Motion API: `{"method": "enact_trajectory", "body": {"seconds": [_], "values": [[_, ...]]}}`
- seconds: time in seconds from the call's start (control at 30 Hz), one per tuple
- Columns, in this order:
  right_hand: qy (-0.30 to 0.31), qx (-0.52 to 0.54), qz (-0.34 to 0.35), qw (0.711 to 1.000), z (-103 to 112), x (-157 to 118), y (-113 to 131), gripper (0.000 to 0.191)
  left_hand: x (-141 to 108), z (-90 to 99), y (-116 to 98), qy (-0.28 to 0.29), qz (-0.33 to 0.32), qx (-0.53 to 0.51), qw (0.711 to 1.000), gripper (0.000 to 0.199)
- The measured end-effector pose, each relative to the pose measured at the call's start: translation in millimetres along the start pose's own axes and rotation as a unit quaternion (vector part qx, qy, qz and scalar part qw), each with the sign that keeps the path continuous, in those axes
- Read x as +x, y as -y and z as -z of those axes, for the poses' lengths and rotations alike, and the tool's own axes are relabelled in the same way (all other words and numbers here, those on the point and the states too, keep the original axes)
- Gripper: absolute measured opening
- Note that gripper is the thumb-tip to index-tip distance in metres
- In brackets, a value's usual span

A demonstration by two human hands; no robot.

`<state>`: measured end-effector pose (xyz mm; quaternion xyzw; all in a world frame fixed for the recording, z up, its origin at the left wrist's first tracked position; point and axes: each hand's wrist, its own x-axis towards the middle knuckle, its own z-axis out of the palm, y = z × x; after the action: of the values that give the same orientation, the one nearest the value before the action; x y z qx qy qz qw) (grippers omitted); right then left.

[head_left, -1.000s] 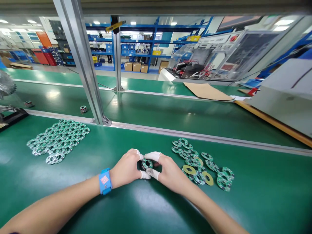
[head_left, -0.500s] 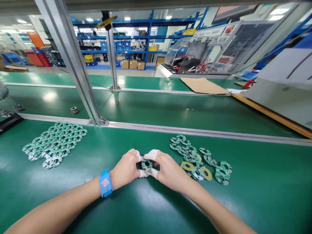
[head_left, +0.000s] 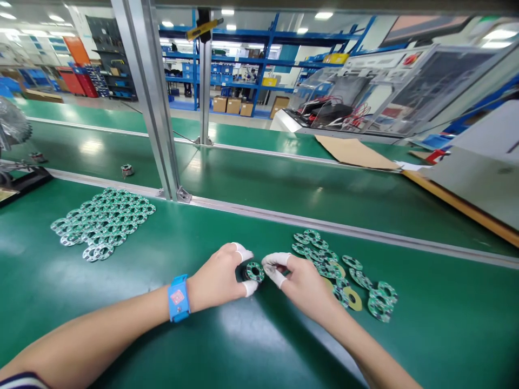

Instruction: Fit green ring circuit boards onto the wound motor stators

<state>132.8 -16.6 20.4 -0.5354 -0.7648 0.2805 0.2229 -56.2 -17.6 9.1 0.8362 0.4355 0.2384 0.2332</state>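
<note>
Green desk (head_left: 162, 351), round part (head_left: 250, 273) in grasp

From here I see the left hand (head_left: 214, 275) clamped on the round part, which sits between thumb and finger at their tips. The right hand (head_left: 306, 281) is just beside it, tips together; whether they pinch anything, I can't tell. I can barely make out the part's dark side wall. Its ringed face points up toward me, the axis running through the central hole.

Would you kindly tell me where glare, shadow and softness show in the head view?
Head view: pale glare on the green tabletop below the left hand; head view: a dark shadow beside the right forearm; head view: blue shelving looks soft.
</note>
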Motion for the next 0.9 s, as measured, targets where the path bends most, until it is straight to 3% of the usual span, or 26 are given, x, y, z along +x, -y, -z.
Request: {"method": "enact_trajectory", "body": {"seconds": [0.13, 0.2, 0.3, 0.63, 0.7, 0.77, 0.9], "values": [[0.069, 0.101, -0.016, 0.992, -1, -2, -6, 0.033, -4, -1.8, -4, 0.052, -0.118, 0.127, 0.983, 0.018], [0.099, 0.158, -0.019, 0.982, -5, -1, -10, 0.039, -6, -5.2, -5, 0.076, -0.176, 0.210, 0.959, 0.023], [0.085, 0.191, -0.012, 0.978, -14, 0, -16, 0.035, -7, -8.9, -6, 0.060, -0.235, 0.278, 0.930, 0.030], [0.021, 0.170, -0.022, 0.985, -28, -3, -16, 0.036, -15, -17.1, -13, 0.045, -0.277, 0.349, 0.894, 0.018], [0.027, 0.177, -0.015, 0.984, -26, -3, -16, 0.037, -14, -15.8, -13, 0.053, -0.262, 0.346, 0.899, 0.016], [0.041, 0.186, -0.010, 0.982, -21, -2, -18, 0.040, -11, -10.6, -12, 0.070, -0.221, 0.303, 0.924, 0.017], [-0.003, 0.180, -0.031, 0.983, -11, 1, -19, 0.035, -3, 3.2, -6, 0.027, -0.079, 0.075, 0.994, 0.029]]}}
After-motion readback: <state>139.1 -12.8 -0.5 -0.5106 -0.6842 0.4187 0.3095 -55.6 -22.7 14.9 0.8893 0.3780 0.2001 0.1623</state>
